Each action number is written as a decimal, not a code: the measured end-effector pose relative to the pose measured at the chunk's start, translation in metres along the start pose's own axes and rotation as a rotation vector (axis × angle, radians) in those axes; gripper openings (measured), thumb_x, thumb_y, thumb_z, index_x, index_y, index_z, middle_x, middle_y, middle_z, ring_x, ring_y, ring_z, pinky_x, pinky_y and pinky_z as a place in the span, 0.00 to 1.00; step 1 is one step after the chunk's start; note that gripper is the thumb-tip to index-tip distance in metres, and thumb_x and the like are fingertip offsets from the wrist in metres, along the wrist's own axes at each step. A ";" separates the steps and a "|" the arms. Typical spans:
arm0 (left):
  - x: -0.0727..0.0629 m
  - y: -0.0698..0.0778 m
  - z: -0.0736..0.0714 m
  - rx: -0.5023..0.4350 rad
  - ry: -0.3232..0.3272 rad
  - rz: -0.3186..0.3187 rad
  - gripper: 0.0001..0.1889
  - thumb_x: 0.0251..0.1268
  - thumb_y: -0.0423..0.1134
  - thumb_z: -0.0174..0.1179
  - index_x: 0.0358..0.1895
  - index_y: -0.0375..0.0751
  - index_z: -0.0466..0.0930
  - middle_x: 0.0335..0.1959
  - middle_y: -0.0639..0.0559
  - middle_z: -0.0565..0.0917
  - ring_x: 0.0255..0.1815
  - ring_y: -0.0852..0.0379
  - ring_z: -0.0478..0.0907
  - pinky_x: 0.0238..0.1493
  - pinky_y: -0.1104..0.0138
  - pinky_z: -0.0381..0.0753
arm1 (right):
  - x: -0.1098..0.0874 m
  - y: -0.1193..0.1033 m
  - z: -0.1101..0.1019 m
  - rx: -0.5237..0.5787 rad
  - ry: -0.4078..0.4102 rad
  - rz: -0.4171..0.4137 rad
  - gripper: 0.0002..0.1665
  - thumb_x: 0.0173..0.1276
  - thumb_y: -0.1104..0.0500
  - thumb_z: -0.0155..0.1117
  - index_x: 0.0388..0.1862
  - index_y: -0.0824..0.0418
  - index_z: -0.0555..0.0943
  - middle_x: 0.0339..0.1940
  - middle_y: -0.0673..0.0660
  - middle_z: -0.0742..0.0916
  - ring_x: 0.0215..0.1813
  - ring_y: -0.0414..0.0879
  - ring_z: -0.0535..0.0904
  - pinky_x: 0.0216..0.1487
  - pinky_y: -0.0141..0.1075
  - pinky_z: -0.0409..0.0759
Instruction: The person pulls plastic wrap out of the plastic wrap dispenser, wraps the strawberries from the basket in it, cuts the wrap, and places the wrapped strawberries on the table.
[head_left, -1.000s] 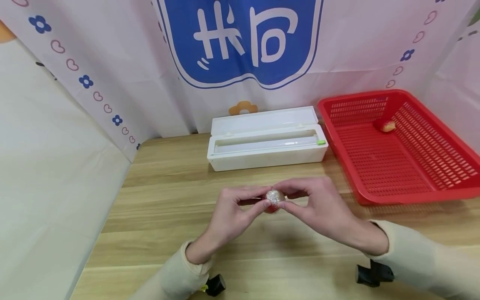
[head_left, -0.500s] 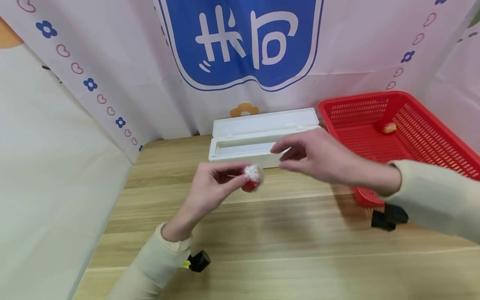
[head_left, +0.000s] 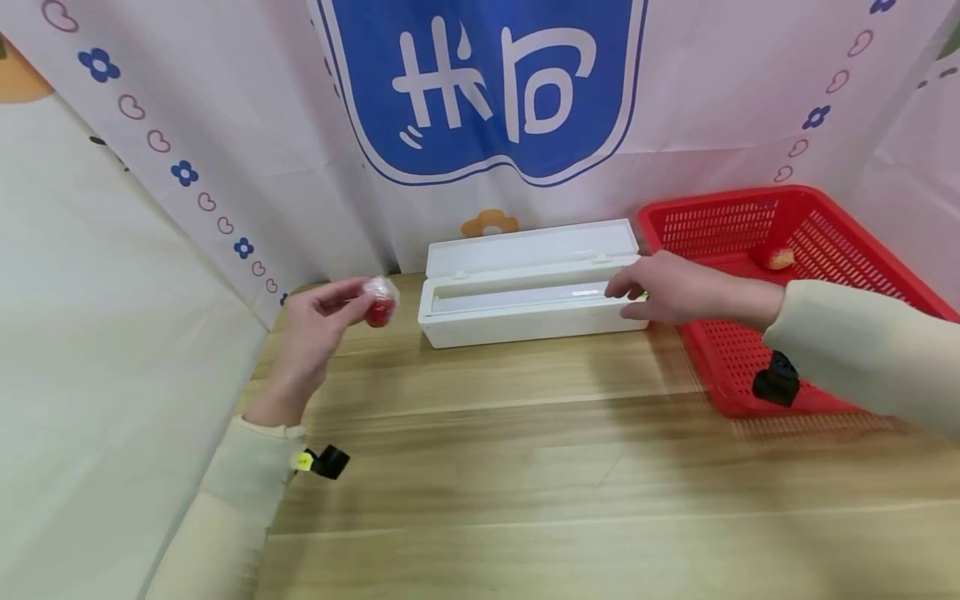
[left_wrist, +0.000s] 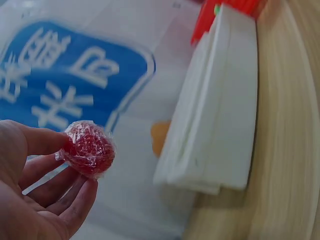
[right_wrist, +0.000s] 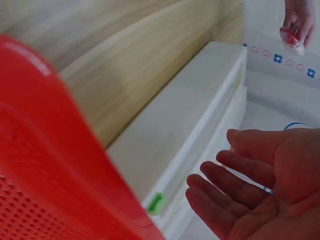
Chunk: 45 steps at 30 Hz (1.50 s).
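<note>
My left hand (head_left: 311, 329) pinches a small red round object (head_left: 381, 310) wrapped in clear cling film, held above the table left of the white box. In the left wrist view, the thumb and fingertips hold the wrapped red object (left_wrist: 91, 150); its kind is hard to tell beneath the crinkled film. A long white cling film dispenser (head_left: 525, 323) lies at the back with its lid raised and a pale roll inside. Over its right end hovers my right hand (head_left: 671, 287), fingers loosely bent and holding nothing. A green slider (right_wrist: 156, 203) sits at that end of the dispenser.
To the right stands a red plastic basket (head_left: 720, 379), its wall close beside the dispenser. One small red and beige item (head_left: 780, 259) lies in its far part. A white printed curtain (head_left: 360, 217) hangs behind the wooden table (head_left: 525, 467).
Both hands were together on the wrapped object; they have parted. The left hand has carried it left and farther back, while the right hand has let go and moved to the dispenser's right end.
</note>
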<state>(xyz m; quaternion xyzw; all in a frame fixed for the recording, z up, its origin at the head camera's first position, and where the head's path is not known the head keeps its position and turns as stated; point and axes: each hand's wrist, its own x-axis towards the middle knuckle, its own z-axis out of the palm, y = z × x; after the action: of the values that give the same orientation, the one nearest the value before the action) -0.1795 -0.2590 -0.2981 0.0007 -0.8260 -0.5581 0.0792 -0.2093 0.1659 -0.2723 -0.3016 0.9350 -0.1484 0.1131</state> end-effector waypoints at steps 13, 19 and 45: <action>0.032 -0.081 -0.035 0.105 0.038 -0.352 0.25 0.76 0.44 0.52 0.72 0.40 0.66 0.72 0.39 0.69 0.54 0.64 0.76 0.60 0.74 0.78 | 0.002 0.012 0.021 -0.070 -0.068 0.024 0.28 0.65 0.59 0.68 0.62 0.67 0.77 0.58 0.68 0.83 0.62 0.64 0.77 0.64 0.59 0.75; 0.037 -0.110 -0.040 0.117 0.071 -0.430 0.25 0.76 0.42 0.51 0.72 0.37 0.65 0.75 0.40 0.64 0.73 0.46 0.66 0.73 0.59 0.70 | 0.003 0.010 0.024 -0.078 -0.077 0.035 0.29 0.64 0.59 0.69 0.62 0.68 0.77 0.59 0.68 0.83 0.63 0.64 0.77 0.64 0.59 0.75; 0.046 -0.137 -0.047 0.116 0.110 -0.584 0.26 0.75 0.49 0.51 0.70 0.42 0.69 0.74 0.45 0.68 0.58 0.63 0.71 0.49 0.79 0.76 | 0.009 0.008 0.023 -0.088 -0.112 0.041 0.31 0.63 0.55 0.71 0.63 0.66 0.77 0.60 0.67 0.82 0.63 0.65 0.76 0.64 0.60 0.75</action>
<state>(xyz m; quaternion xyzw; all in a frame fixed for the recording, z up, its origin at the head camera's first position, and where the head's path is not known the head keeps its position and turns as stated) -0.2304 -0.3579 -0.4016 0.2728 -0.8159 -0.5083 -0.0402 -0.2135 0.1622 -0.2976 -0.2950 0.9388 -0.0874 0.1551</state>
